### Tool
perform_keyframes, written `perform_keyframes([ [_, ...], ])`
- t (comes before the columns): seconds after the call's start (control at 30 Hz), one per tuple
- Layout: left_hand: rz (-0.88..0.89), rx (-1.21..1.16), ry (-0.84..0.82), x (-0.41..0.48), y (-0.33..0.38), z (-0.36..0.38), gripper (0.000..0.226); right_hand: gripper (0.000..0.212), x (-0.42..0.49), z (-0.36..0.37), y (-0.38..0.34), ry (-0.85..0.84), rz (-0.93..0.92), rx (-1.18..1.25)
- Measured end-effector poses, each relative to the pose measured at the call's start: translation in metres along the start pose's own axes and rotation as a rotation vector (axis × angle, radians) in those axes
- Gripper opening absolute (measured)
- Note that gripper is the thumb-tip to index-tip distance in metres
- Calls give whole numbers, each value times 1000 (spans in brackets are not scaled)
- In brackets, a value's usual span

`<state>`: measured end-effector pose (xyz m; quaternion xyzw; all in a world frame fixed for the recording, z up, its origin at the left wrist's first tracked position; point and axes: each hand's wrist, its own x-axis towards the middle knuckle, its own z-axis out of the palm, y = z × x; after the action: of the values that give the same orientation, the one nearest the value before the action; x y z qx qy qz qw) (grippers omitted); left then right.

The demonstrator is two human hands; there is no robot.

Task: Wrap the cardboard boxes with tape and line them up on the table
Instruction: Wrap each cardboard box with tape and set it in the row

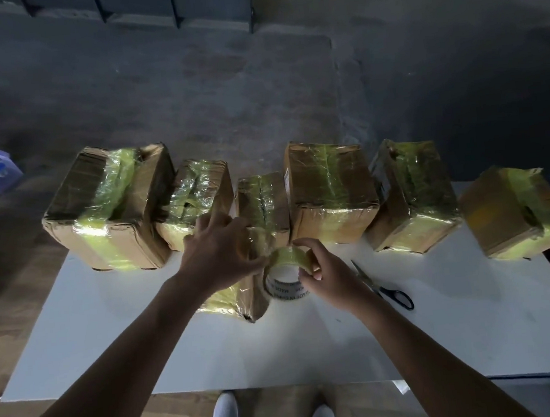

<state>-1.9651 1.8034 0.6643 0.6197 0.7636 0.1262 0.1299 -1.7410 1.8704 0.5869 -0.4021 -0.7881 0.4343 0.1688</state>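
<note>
As right hand [327, 272] seemingly pinches tape [283, 257], boxes [328, 183] line far table [311, 338] edge.

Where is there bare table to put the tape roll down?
Two bare patches of table: near left, between the left arm and the table's left edge, and near right, past the scissors toward the right edge. Crowded: the far edge, lined with boxes, and the centre, where the right hand grips the tape roll.
</note>
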Motion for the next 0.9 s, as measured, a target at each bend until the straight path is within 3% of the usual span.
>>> perform_keyframes([
  [0.13,110,62,56,-6,13,14,73,46,-6,-1,13,-64,30,-76],
  [0.4,76,-60,24,-6,7,11,77,38,-20,-4,11,-53,78,34],
  [0.53,68,-112,-67,4,2,7,75,33,-17,-6,6,-56,80,60],
  [0.8,-68,-167,-403,33,-5,4,80,30,-13,-7,9,-72,109,53],
  [0.9,-2,-152,-363,41,13,8,55,29,-13,-1,19,-44,109,31],
])
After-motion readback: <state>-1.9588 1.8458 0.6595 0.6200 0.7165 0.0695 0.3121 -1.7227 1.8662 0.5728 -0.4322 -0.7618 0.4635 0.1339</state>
